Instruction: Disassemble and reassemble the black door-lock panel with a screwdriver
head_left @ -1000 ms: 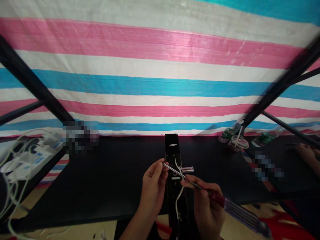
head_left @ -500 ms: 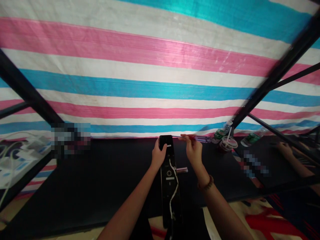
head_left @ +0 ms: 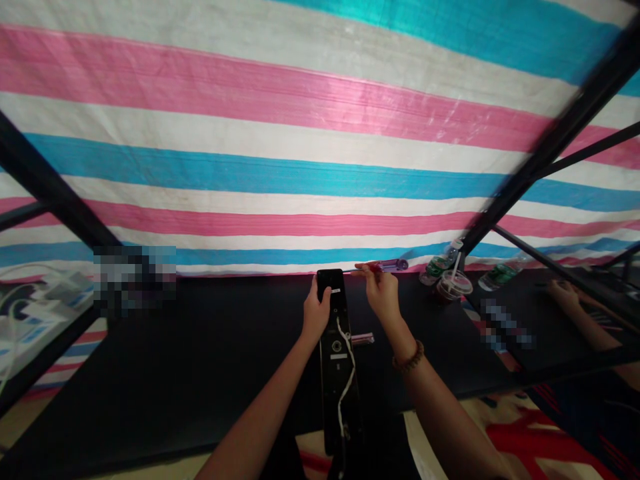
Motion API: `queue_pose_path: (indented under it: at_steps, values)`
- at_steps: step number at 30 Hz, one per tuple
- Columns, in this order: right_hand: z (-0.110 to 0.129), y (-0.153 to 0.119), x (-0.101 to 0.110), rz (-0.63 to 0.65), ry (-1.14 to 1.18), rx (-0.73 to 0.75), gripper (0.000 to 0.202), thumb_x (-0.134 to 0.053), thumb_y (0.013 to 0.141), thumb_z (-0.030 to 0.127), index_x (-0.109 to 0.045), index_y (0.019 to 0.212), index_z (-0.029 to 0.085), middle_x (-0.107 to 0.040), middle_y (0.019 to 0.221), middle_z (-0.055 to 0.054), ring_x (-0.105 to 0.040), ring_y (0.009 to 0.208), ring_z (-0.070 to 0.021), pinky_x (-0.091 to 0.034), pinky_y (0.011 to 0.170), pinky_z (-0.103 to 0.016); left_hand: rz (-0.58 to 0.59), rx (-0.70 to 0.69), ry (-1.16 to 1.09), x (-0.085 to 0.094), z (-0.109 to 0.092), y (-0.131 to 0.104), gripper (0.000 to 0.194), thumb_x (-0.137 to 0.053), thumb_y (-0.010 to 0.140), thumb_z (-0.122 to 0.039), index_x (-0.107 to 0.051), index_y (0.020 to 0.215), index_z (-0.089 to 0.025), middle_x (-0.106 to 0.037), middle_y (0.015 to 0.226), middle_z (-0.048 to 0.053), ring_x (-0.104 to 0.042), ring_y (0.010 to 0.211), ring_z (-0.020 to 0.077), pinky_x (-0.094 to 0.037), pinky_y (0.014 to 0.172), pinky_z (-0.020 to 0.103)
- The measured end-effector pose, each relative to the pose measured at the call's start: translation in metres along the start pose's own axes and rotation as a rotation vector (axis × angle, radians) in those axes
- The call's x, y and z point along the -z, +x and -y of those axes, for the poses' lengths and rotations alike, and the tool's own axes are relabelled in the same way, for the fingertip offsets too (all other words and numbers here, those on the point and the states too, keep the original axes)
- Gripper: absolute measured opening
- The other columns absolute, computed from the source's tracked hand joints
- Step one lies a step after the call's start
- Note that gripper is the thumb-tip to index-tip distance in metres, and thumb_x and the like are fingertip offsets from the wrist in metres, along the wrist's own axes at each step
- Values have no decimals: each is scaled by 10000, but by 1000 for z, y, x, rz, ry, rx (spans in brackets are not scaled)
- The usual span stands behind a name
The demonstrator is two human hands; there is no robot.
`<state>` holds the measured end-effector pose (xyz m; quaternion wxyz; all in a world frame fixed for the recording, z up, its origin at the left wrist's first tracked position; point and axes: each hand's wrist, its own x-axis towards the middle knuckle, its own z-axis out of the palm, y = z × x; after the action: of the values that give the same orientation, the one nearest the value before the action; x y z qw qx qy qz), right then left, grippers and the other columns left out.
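A long black device (head_left: 337, 380) with a white cable (head_left: 350, 373) along its face lies over the table's front edge, its top end near the striped sheet. My left hand (head_left: 317, 308) grips the device's upper left side, thumb on its face. In my right hand (head_left: 383, 288) is a screwdriver (head_left: 393, 265) with a clear purplish handle; its shaft points left to the device's top right edge. Whether the tip touches cannot be made out. Just right of the device, a second clear pinkish handle (head_left: 363, 339) rests on the table.
A lidded cup with straw (head_left: 454, 285) and a bottle (head_left: 440, 263) stand at the right; another bottle (head_left: 503, 275) lies beyond. Another person's hand (head_left: 565, 293) is far right. Power strips (head_left: 30, 333) are at the left. Black frame bars slant down both sides.
The screwdriver's handle has tilted upward and shifted a little left with my right hand. My left hand keeps its hold on the device. The whole view has shifted slightly.
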<state>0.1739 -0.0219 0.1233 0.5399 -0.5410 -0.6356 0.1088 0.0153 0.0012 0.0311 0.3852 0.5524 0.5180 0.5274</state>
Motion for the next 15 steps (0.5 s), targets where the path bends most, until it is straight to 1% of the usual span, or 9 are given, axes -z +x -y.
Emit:
queue_pose_path:
  at_steps: [3, 6, 10, 12, 15]
  values:
    - [3, 10, -4, 30, 69, -18, 298, -536, 977, 417, -737, 933, 202, -808, 853, -98, -779, 858, -279, -572, 799, -375, -9, 0, -1, 0, 1, 0, 582, -539, 966, -351, -432, 1505, -161, -558, 1489, 119, -527, 1375, 251, -385, 1153, 363]
    - [6, 21, -12, 34, 172, -25, 213, -591, 936, 408, -667, 970, 212, -797, 767, -61, -784, 776, -264, -578, 751, -355, -22, 6, 3, -1, 2, -1, 588, -539, 967, -356, -429, 1508, -155, -551, 1493, 124, -518, 1384, 255, -386, 1154, 366]
    - [9, 30, -23, 26, 249, -26, 155, -595, 922, 390, -598, 921, 235, -764, 693, -14, -778, 704, -241, -571, 680, -316, -34, 12, 16, 0, 0, -2, 580, -538, 969, -359, -447, 1498, -139, -571, 1469, 143, -543, 1360, 272, -410, 1136, 387]
    - [9, 30, -26, -5, 250, -31, 151, -588, 924, 389, -581, 906, 240, -756, 683, -7, -774, 692, -234, -572, 686, -317, -38, 13, 22, 0, -2, -2, 579, -544, 967, -359, -456, 1493, -134, -579, 1459, 151, -557, 1345, 285, -414, 1131, 403]
    - [5, 25, -28, -73, 232, -28, 156, -573, 934, 390, -583, 916, 235, -766, 711, -18, -771, 717, -230, -577, 753, -345, -47, 16, 23, 1, -2, -2, 584, -562, 958, -360, -462, 1491, -143, -588, 1450, 146, -569, 1333, 292, -423, 1124, 406]
